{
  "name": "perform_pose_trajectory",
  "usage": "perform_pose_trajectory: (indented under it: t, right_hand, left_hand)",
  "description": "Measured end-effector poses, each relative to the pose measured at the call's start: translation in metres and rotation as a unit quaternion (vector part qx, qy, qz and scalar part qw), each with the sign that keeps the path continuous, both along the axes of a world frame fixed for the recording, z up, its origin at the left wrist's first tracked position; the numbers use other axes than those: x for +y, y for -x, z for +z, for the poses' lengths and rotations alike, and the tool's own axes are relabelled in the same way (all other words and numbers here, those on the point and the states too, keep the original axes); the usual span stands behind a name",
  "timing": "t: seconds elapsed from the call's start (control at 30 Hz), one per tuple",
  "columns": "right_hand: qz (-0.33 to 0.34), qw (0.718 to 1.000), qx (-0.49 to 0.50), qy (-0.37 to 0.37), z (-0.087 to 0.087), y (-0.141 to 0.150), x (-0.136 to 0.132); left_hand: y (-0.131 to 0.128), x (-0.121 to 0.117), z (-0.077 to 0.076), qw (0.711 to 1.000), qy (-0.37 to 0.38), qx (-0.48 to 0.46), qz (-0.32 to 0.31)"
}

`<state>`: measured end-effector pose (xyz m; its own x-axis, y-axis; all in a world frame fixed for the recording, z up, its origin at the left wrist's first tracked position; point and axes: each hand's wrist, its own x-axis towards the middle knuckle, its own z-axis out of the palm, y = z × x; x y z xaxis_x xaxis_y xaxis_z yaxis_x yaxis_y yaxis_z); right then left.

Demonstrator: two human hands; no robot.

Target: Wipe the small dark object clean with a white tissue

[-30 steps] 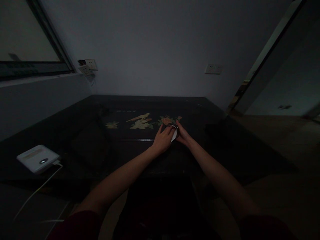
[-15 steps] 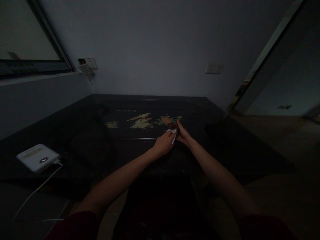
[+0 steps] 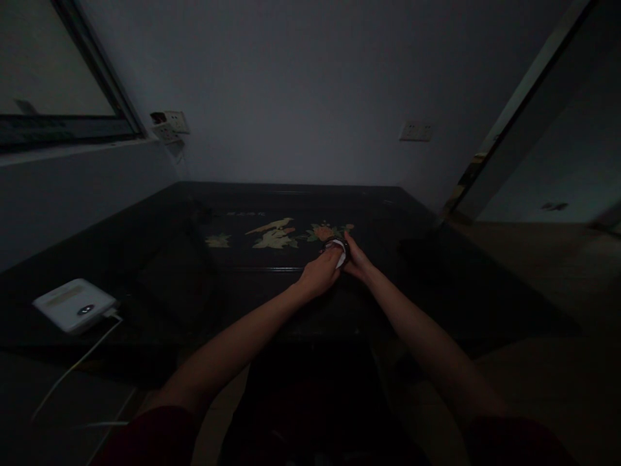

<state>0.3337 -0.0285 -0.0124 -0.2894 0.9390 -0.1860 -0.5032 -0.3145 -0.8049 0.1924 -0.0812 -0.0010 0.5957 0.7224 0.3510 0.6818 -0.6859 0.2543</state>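
- Our left hand point(image 3: 321, 275) presses tissue point(image 3: 341, 251) into a dark cup point(image 3: 347, 248); our right hand point(image 3: 359, 261) clasps its right side.
- We seem to be wiping inside; turning it next calls for a steady right grip.
- Below lies the table point(image 3: 262, 294), a white box point(image 3: 68, 304) near left.

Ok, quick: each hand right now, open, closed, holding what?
Left hand: closed, holding the white wipe.
Right hand: closed around the side of the dark round object.
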Motion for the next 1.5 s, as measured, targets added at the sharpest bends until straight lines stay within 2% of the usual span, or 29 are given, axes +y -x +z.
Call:
perform_pose_trajectory:
  t: [0.33,0.6,0.7,0.87,1.03,1.33,1.5]
  right_hand:
    - [-0.004,1.0,0.002,0.019,-0.002,0.001,0.001]
    - [0.001,1.0,-0.004,0.002,0.0,0.001,-0.001]
    - [0.006,1.0,-0.005,0.011,0.003,0.001,-0.003]
    - [0.012,1.0,-0.006,0.013,0.005,-0.001,-0.005]
    - [0.009,1.0,0.001,0.013,0.007,0.002,-0.007]
    - [-0.015,1.0,0.006,0.024,0.006,0.003,-0.005]
    - [-0.005,1.0,-0.003,0.016,0.003,0.003,-0.005]
  left_hand:
    - [0.0,-0.004,0.002,0.993,-0.073,0.086,0.045]
    - [-0.004,-0.017,0.012,0.988,-0.059,0.126,0.059]
    - [-0.002,-0.015,0.013,0.992,-0.038,0.108,0.05]
    - [0.001,-0.007,0.006,1.0,0.02,0.017,0.006]
    - [-0.001,-0.004,0.004,1.0,0.029,-0.01,-0.007]
    - [-0.002,-0.003,0.005,0.997,-0.029,0.057,0.032]
    - [-0.002,-0.007,0.007,0.991,-0.064,0.101,0.052]
